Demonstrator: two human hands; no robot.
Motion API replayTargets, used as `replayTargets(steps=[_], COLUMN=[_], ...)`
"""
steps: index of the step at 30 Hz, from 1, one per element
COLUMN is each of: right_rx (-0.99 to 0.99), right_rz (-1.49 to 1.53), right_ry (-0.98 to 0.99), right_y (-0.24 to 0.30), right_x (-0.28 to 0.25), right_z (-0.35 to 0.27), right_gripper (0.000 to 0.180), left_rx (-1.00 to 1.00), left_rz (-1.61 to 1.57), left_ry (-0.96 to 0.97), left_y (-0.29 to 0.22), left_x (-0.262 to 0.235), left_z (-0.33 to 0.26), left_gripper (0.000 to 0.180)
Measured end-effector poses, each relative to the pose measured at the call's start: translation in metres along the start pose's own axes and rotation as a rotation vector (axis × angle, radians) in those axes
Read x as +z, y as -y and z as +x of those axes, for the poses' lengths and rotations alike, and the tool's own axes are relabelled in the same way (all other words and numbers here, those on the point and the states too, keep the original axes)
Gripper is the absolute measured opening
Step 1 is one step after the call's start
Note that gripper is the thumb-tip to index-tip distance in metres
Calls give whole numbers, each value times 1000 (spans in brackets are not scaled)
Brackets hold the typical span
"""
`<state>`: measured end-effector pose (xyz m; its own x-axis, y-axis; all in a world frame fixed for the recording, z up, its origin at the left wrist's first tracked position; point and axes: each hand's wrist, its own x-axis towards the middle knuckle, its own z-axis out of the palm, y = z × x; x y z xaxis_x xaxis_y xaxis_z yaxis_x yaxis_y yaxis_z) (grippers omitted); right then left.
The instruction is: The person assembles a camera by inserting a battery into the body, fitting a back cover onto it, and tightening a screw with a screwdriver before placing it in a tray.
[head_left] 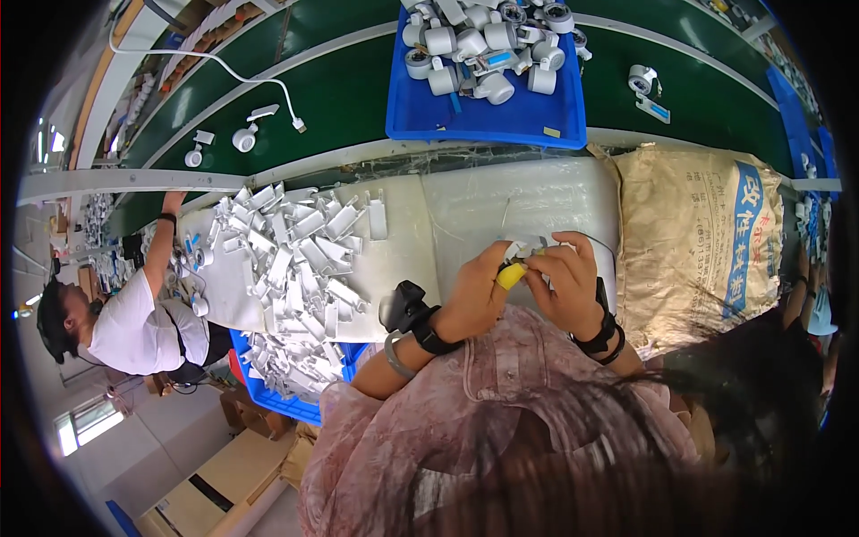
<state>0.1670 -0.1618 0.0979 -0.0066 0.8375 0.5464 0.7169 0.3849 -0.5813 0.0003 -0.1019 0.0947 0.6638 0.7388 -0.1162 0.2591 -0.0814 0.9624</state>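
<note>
My left hand (477,294) and my right hand (565,279) meet over the white work surface (501,201), close to my chest. Together they pinch a small white plastic part (519,251), and a yellow piece (510,274) shows between the fingers of my left hand. Both wrists wear black bands; a black device (403,307) sits on my left wrist. A heap of white plastic brackets (291,259) lies to the left of my hands on the same surface. My hair hides the lower middle of the view.
A blue tray (420,112) with several white round camera parts stands on the green conveyor belt (340,98). A tan woven sack (698,233) lies to the right. Another blue bin (286,407) of brackets sits lower left. A person in a white shirt (125,327) works at the left.
</note>
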Motion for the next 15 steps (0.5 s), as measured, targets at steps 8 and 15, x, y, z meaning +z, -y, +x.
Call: replayTargets(steps=[8,15], right_rx=[-51,-48], right_rz=[28,51], right_ry=[-151,-137], right_y=[-2,-5], right_x=[7,7], right_z=[-6,-8], right_gripper=[27,26], left_rx=[13,-38], left_rz=[-85,-101], left_ry=[41,38], left_y=[-7,-11], left_x=[1,2], left_z=[1,0], left_gripper=[30,32])
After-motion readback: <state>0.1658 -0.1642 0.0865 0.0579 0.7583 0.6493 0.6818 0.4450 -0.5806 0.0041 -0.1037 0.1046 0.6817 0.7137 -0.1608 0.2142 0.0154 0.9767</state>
